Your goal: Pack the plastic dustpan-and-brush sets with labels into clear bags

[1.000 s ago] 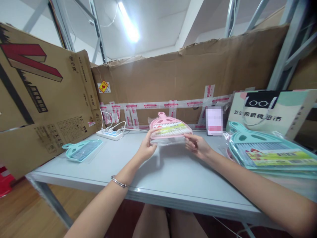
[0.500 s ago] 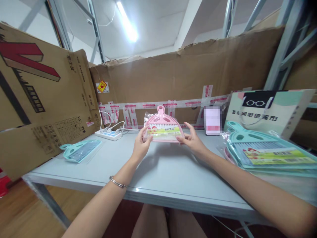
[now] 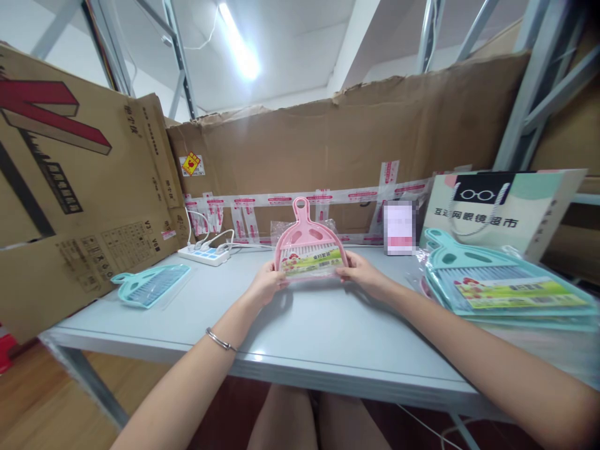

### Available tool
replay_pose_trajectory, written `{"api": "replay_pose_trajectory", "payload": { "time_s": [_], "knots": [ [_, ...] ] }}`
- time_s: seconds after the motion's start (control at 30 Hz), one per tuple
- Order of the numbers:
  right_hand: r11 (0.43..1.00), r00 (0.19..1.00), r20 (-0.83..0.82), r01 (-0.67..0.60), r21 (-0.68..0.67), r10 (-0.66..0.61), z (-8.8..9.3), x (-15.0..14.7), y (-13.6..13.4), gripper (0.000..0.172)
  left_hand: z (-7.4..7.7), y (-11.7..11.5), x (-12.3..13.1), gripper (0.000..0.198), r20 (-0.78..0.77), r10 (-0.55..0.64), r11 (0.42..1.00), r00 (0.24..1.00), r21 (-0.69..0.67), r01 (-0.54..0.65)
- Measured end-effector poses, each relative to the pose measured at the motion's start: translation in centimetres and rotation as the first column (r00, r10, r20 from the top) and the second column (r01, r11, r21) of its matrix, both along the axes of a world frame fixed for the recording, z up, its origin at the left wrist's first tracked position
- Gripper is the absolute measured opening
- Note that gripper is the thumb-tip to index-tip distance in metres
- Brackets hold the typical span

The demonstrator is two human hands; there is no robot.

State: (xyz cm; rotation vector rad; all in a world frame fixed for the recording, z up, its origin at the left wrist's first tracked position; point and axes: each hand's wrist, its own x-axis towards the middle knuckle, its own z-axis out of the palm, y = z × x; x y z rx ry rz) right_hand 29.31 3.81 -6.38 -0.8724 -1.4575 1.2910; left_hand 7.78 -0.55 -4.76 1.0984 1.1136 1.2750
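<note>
A pink dustpan and brush set [image 3: 309, 236] in a clear plastic bag is held up over the middle of the table, handle at the top. Its brush bristles and a green-yellow printed label face me. My left hand [image 3: 267, 284] grips the lower left edge, and my right hand [image 3: 363, 274] grips the lower right edge. Off to the left, a turquoise dustpan set [image 3: 152, 286] lies flat in clear wrapping. More turquoise dustpan sets [image 3: 497, 281] are stacked at the right, with a bit of pink showing under them.
A white power strip [image 3: 204, 254] with plugged cables sits at the back left. A phone [image 3: 399, 228] with a blurred screen stands at the back, beside a paper bag [image 3: 529, 209]. Cardboard sheets [image 3: 281, 156] wall the back and left; the table's front edge [image 3: 328, 381] is near my legs.
The pink dustpan set has tilted more upright, its handle and face now showing taller. My right hand's raised fingers have closed in around its edge.
</note>
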Motion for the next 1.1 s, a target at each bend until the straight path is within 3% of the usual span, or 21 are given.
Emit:
{"api": "replay_pose_trajectory", "payload": {
  "time_s": [0.1, 0.27, 0.33, 0.37, 0.43, 0.5, 0.53, 0.57, 0.63, 0.7, 0.73, 0.87, 1.03, 1.1],
  "knots": [
    [1.0, 1.0, -0.003, -0.021, 0.013, 0.021, 0.1, 0.1, 0.0, 0.03, -0.2, 0.2, -0.2, 0.033, -0.018, 0.0, 1.0, 1.0, -0.014, 0.0],
    [0.996, 0.99, 0.114, -0.085, -0.005, 0.085, -0.2, 0.5, 0.2, 0.026, -0.1, 0.5, -0.3, 0.04, 0.013, -0.109, 0.994, 0.994, -0.012, 0.109],
    [0.996, 0.983, 0.173, 0.054, 0.077, -0.067, -0.1, 0.5, 0.1, 0.034, -0.1, 0.4, -0.3, 0.042, 0.014, -0.042, 0.999, 0.999, -0.013, 0.042],
    [0.968, 0.963, 0.182, 0.164, 0.191, -0.199, 0.1, 0.4, -0.1, 0.04, -0.1, 0.4, -0.3, 0.04, 0.017, 0.013, 1.0, 1.0, -0.008, -0.013],
    [0.816, 0.9, 0.145, 0.293, 0.499, -0.412, 0.4, 0.2, -0.8, 0.043, -0.2, 0.5, -0.3, 0.039, 0.056, 0.1, 0.995, 0.993, 0.021, -0.101],
    [0.68, 0.896, 0.16, 0.188, 0.709, -0.415, 0.7, -0.2, -1.4, 0.029, -0.3, 0.7, -0.2, 0.037, 0.097, 0.151, 0.986, 0.984, 0.056, -0.157],
    [0.671, 0.906, 0.209, 0.103, 0.734, -0.368, 0.7, -0.5, -1.6, 0.022, -0.4, 0.8, -0.1, 0.035, 0.111, 0.161, 0.983, 0.981, 0.072, -0.17],
    [0.705, 0.913, 0.257, 0.047, 0.707, -0.318, 0.7, -0.8, -1.7, 0.017, -0.4, 0.8, 0.1, 0.033, 0.124, 0.156, 0.981, 0.98, 0.094, -0.168],
    [0.839, 0.935, 0.276, 0.039, 0.543, -0.221, 0.3, -1.5, -1.5, 0.017, -0.3, 0.6, 0.4, 0.03, 0.151, 0.113, 0.981, 0.982, 0.141, -0.134],
    [0.954, 0.978, 0.152, 0.096, 0.283, -0.144, -0.2, -1.9, -1.0, 0.017, -0.1, 0.3, 0.7, 0.032, 0.166, 0.032, 0.984, 0.986, 0.166, -0.059],
    [0.984, 0.992, 0.059, 0.102, 0.15, -0.111, -0.4, -2.0, -0.7, 0.017, 0.0, 0.2, 0.9, 0.034, 0.157, -0.016, 0.986, 0.987, 0.166, -0.01],
    [0.977, 0.957, -0.274, 0.043, -0.208, -0.1, -0.9, -1.9, -0.1, 0.017, -0.1, -0.7, 1.2, 0.043, 0.063, -0.215, 0.968, 0.975, 0.15, 0.203],
    [0.954, 0.906, -0.384, 0.063, -0.294, -0.178, -1.2, -1.6, 0.2, 0.027, -0.2, -1.5, 1.5, 0.048, -0.157, -0.32, 0.927, 0.934, 0.151, 0.343],
    [0.953, 0.907, -0.383, 0.06, -0.297, -0.176, -1.1, -1.3, 0.4, 0.029, 0.0, -1.5, 1.3, 0.047, -0.218, -0.312, 0.933, 0.925, 0.116, 0.342]
  ]
}}
